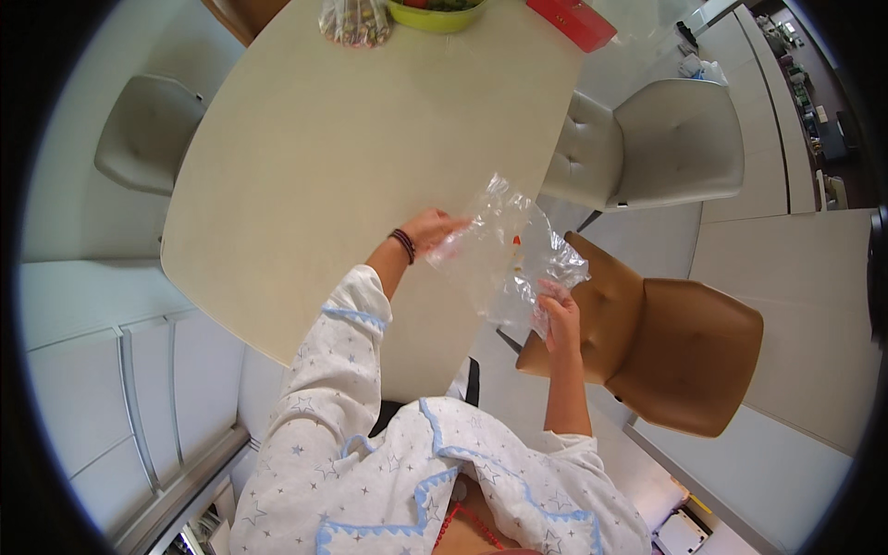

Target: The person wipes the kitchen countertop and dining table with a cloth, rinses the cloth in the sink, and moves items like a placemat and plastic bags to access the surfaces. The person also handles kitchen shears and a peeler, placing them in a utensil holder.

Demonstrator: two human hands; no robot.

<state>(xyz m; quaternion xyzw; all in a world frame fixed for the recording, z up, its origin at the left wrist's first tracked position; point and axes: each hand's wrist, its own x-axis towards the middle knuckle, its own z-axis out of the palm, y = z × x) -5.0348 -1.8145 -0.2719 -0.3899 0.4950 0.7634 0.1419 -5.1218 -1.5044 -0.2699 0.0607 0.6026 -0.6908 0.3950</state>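
Note:
A clear, crinkled plastic bag [496,267] is spread between my hands above the table's right edge. It bears a small red and orange mark and looks flat, with nothing plainly inside. My right hand [560,316] grips its lower right corner in a bunched fold. At the bag's left edge, the fingers of my left hand [431,230] hold the film; they are blurred, and the fingertips are partly covered by it. A dark beaded bracelet [404,245] circles the left wrist. Below both hands lies the cream tabletop [312,180].
At the far end stand a bag of small wrapped pieces [355,24], a green bowl [437,17] and a red box [574,22]. A brown chair [687,354] and a grey chair [676,146] are on the right, another grey chair [146,135] on the left.

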